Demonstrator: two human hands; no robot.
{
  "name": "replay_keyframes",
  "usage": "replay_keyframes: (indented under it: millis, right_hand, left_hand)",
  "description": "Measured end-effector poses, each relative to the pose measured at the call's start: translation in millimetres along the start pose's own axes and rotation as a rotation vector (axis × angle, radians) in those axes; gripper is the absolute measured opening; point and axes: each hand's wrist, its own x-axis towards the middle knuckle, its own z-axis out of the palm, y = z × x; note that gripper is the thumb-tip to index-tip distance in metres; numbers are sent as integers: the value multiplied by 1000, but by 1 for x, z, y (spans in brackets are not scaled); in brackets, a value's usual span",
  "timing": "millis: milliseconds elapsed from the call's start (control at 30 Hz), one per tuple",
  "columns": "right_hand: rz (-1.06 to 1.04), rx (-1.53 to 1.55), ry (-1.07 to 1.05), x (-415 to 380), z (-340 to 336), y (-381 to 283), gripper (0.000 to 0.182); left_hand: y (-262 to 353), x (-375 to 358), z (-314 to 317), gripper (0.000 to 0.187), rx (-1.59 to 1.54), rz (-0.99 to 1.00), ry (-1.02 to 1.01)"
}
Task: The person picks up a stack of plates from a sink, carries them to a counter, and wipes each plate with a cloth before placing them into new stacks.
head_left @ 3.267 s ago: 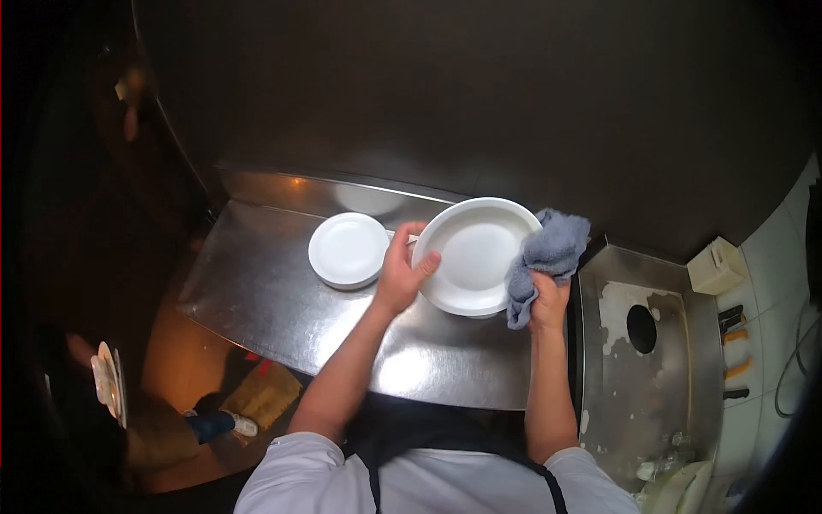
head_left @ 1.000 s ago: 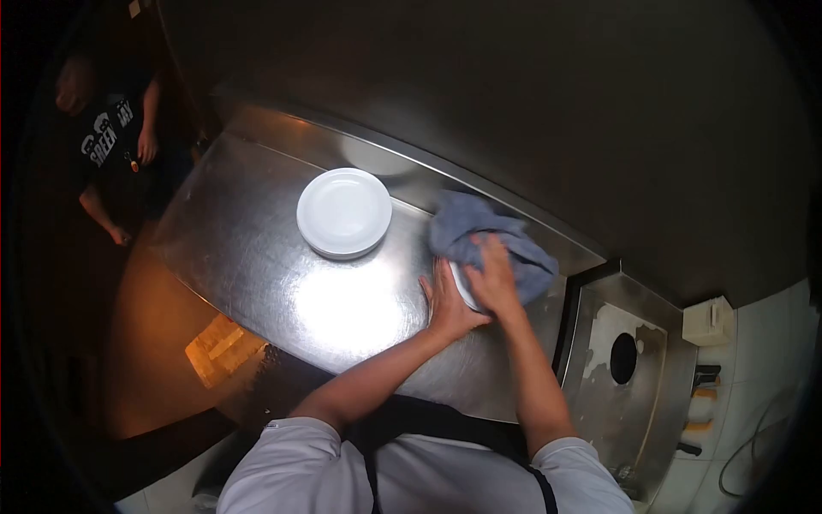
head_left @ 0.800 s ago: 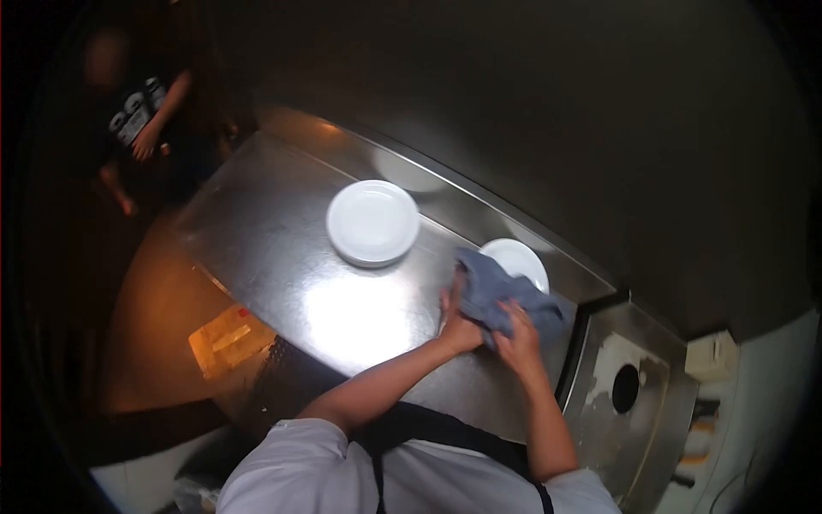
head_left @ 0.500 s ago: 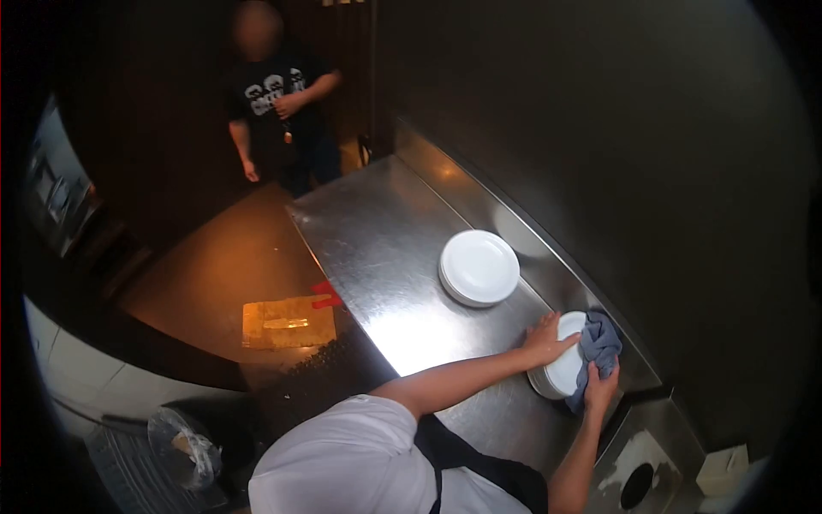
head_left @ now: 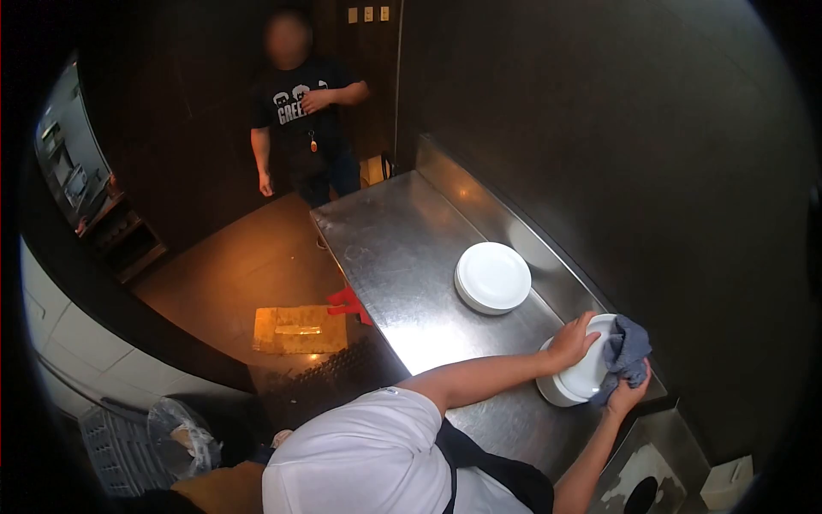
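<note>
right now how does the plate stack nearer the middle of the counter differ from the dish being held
The plate stack holds several pieces lying flat, while the held dish appears tilted. The stack is untouched; the held dish is gripped by the left hand, with the right hand pressing a grey-blue cloth against it. Both are white.

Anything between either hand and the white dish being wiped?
Left hand: nothing visible; it grips the white dish by its edge. Right hand: yes, the blue-grey cloth, bunched over the dish's right side. Any fingers behind are hidden.
</note>
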Motion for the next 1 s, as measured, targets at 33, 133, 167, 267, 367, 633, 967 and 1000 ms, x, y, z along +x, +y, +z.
replay_keyframes:
  millis: [33,133,167,267,367,633,967,1000]
  right_hand:
    - [18,136,-29,3,-7,-11,57]
    - [274,543,-109,16,-42,-12,41]
    - [354,773,-352,22,-53,-19,49]
    - [588,1085,-507,3,-49,-39,52]
    - [566,1079,-180,-53,-5,-53,55]
    - [459,1192,-469,-66,-14,-79,65]
    - [556,983,306,-111,51,-82,67]
    - [517,995,86,-99,45,-67,62]
  left_hand:
    - [5,3,-3,39,-66,-65,-23]
    - [31,8,-24,36,-257,-93,-91]
    - [37,5,-27,35,-319,-79,-116]
    - [55,-7,-20,37,-316,-50,-300]
    - [54,-20,-2,40,-345,-87,-134]
    - [35,-16,-56,34,-340,-83,-269]
    - [33,-10,-61,25,-410,-217,145]
    - [27,2,-67,26,-377,-244,229]
